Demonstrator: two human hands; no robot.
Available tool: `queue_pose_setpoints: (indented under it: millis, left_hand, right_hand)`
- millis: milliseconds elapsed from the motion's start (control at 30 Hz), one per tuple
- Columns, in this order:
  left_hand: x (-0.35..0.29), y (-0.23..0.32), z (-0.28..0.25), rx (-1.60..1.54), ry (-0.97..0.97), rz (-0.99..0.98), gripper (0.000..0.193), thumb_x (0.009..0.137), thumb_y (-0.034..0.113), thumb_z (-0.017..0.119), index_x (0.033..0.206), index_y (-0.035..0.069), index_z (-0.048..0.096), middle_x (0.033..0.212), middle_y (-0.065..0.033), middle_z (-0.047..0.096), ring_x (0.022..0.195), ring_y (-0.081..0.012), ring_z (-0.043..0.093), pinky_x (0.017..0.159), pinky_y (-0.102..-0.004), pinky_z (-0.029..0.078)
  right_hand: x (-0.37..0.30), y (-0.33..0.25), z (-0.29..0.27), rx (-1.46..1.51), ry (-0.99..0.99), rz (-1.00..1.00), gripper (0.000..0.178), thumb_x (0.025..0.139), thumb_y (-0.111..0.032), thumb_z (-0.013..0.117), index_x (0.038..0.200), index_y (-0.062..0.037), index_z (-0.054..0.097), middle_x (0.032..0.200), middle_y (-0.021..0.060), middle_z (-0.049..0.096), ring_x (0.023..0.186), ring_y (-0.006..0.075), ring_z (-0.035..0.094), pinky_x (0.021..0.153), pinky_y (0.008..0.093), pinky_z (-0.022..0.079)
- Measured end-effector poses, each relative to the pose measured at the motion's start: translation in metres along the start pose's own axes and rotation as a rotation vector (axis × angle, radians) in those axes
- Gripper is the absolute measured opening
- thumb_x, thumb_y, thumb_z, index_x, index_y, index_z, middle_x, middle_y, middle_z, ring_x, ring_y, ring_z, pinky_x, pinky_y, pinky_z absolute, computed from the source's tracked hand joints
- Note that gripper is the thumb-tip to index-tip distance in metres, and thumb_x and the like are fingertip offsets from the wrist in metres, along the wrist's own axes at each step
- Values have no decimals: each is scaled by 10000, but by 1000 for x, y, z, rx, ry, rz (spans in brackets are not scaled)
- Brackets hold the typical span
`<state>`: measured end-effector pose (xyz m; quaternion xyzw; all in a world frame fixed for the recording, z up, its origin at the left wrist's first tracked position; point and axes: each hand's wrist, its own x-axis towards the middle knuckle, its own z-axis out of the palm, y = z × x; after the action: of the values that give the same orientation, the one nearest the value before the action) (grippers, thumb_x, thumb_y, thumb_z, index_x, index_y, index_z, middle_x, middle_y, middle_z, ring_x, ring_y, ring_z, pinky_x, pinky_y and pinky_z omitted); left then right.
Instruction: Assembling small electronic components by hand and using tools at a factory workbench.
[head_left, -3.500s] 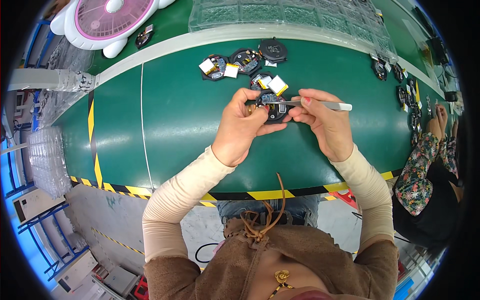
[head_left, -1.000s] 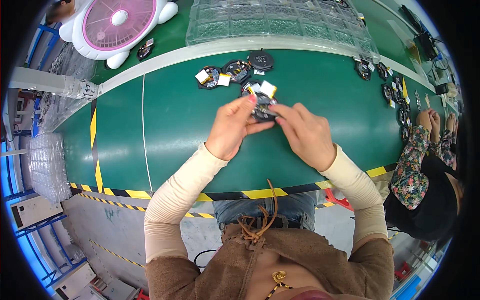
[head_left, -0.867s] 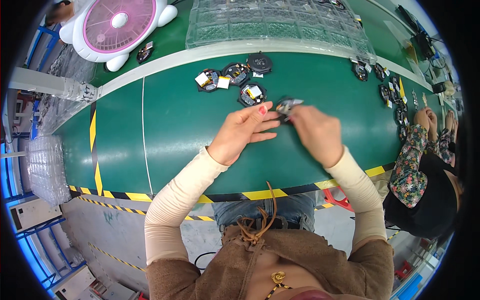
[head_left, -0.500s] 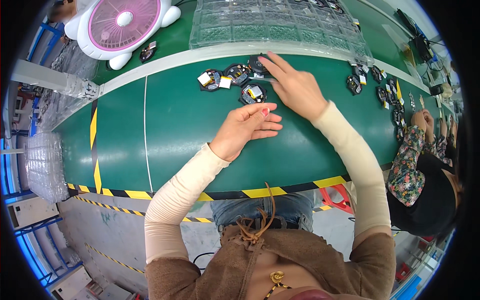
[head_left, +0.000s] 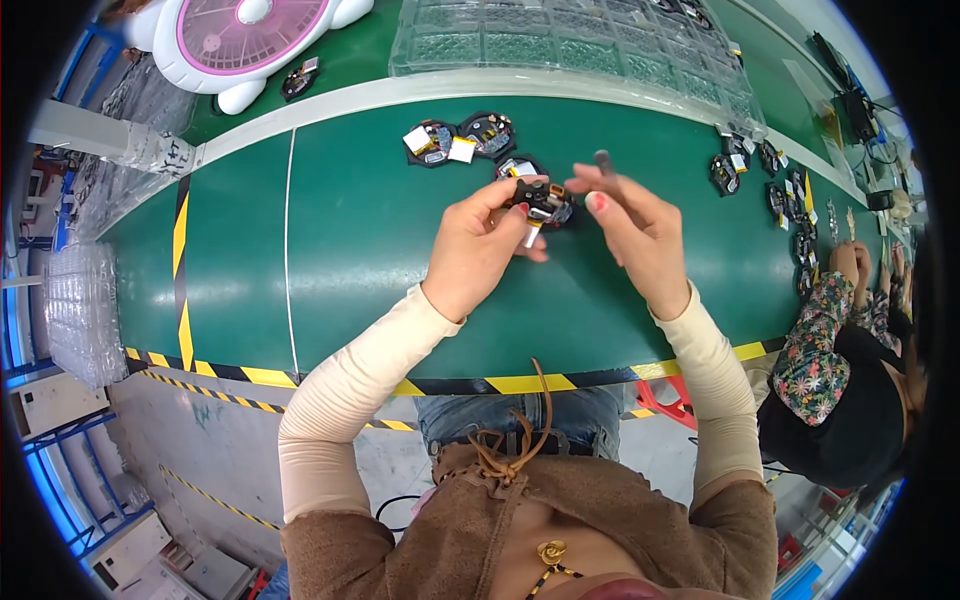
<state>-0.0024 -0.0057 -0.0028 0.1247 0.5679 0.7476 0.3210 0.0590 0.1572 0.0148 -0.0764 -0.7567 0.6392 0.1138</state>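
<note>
My left hand [head_left: 478, 252] pinches a small black round electronic part [head_left: 541, 198] with a white tab hanging under it, a little above the green belt [head_left: 360, 250]. My right hand [head_left: 632, 232] is just to the right of that part, its thumb and forefinger holding up a slim dark piece [head_left: 603, 161]. Right behind the held part lies another black round part [head_left: 516, 166] on the belt. Two more of them, with white and yellow labels, lie farther back [head_left: 432, 143] [head_left: 487, 131].
A pink and white desk fan [head_left: 248, 35] stands at the back left, with clear blister trays [head_left: 570, 40] behind the belt. Several black parts [head_left: 724, 172] lie to the right, where a person in a floral sleeve [head_left: 815, 352] works. Yellow-black tape marks the belt's near edge.
My right hand reached out to the parts at the back of the belt, then came back beside my left hand with a slim dark piece. My left hand now holds a black part up.
</note>
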Motion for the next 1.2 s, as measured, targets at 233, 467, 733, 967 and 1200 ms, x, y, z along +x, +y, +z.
queue_pose_setpoints:
  millis: [233,467,733,967,1200]
  left_hand:
    - [-5,4,13,288,134,-1,144,809,11,542,952,9,560,814,-41,597,562,-52,509,493,-203,408]
    - [-4,-2,12,919,375,576,155,683,60,678,804,74,581,837,-66,518,705,-206,528,568,-303,436]
    - [-3,-4,13,797,387,588,120,658,35,689,739,46,602,741,-57,516,685,-190,519,570,-292,429]
    - [-3,-6,12,743,327,591,126,656,-11,678,747,25,599,687,-41,491,586,-129,469,502,-246,408]
    - [-5,-5,14,672,320,560,96,684,-20,657,749,13,594,677,-36,479,553,-102,438,466,-222,375]
  right_hand:
    - [-3,0,-8,48,-144,20,249,845,-51,535,1082,20,570,640,-32,532,444,4,379,394,173,273]
    - [-4,-2,-6,192,-172,270,249,820,-30,561,1062,23,582,635,-13,539,419,26,383,389,185,274]
    - [-11,-2,-1,169,-175,226,294,798,-7,587,1088,31,565,703,9,579,449,28,411,406,179,303]
    - [-17,-3,4,110,-133,178,308,795,22,584,1102,28,558,677,-18,557,478,19,405,415,176,306]
    - [-18,2,5,15,-106,12,295,795,13,592,1089,25,568,624,-47,510,474,14,398,411,174,300]
